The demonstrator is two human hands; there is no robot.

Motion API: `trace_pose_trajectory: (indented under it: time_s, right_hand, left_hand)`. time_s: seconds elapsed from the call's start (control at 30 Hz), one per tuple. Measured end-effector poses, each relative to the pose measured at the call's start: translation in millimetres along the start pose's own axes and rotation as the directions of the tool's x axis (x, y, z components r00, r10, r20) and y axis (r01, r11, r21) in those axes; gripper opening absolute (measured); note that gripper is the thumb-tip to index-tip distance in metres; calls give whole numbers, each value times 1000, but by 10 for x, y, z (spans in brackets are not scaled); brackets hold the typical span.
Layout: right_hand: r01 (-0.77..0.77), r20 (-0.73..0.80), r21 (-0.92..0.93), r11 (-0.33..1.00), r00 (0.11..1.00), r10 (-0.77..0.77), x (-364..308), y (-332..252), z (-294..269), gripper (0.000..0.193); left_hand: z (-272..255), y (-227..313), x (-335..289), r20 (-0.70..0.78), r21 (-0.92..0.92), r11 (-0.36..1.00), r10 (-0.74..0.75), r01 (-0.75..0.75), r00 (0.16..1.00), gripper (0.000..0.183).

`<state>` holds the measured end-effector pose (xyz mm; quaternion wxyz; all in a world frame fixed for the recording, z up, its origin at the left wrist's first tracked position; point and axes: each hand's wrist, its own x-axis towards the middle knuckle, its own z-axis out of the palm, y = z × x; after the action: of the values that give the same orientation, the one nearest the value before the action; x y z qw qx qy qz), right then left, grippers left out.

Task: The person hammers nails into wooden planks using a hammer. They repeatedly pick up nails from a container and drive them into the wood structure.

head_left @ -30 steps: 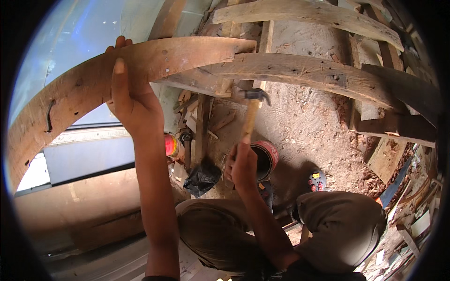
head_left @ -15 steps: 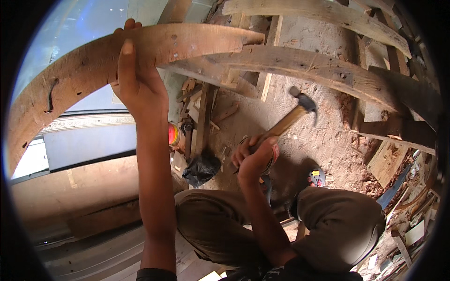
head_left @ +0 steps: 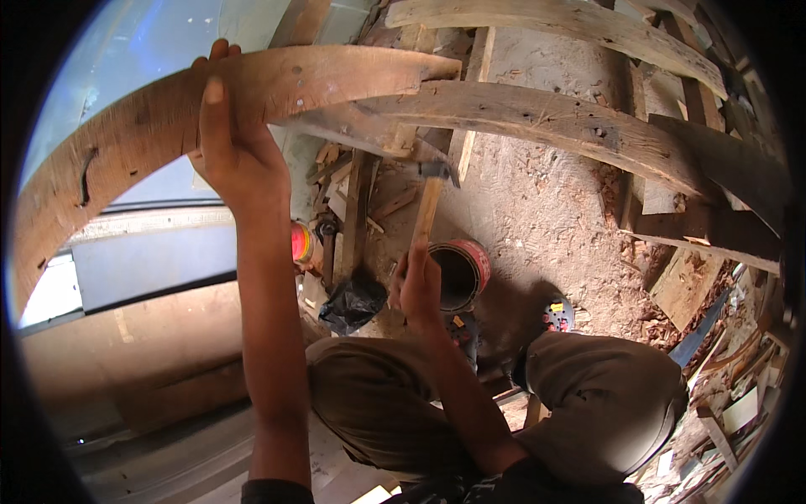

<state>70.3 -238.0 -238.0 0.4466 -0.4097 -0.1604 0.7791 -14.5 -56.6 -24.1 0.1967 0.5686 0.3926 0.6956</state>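
Observation:
A curved wooden board [head_left: 336, 71] arches across the upper left, tapering to a notched end. My left hand [head_left: 239, 155] is closed around it, with the thumb on the near face and fingertips over the top edge. A dark bent nail [head_left: 86, 178] sticks out of the board's left part. My right hand [head_left: 417, 286] is wrapped round the wooden handle of a claw hammer [head_left: 427, 210]. The hammer's head is raised below the board's notched end, near a slanting timber piece; whether it touches anything I cannot tell.
A second curved timber [head_left: 546, 118] runs right from behind the board. An open can [head_left: 460, 273] stands beside my right hand. A black plastic bag [head_left: 351, 304] and a small red-and-yellow can [head_left: 300, 244] lie to its left. A saw blade [head_left: 701, 332] lies among wood scraps at the right.
My right hand has swung the hammer up and left, its head now under the notched end, uncovering the can. The view has shifted slightly; my left hand keeps its hold on the board.

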Motion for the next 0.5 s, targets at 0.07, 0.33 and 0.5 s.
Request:
trace_pose_trajectory:
  time_s: [0.07,0.33,0.5]
  right_hand:
    - [-130,52,352,927,991,120,77,-135,98,60]
    - [-218,144,12,976,966,214,114,-319,44,51]
    - [104,-5,527,844,993,-120,-79,-626,142,47]
  left_hand:
    - [-20,-54,40,12,-15,1000,4,-3,1000,53]
    - [65,-23,-21,-15,1,1000,1,-1,1000,55]
    - [-35,0,13,37,-6,1000,16,-16,999,54]
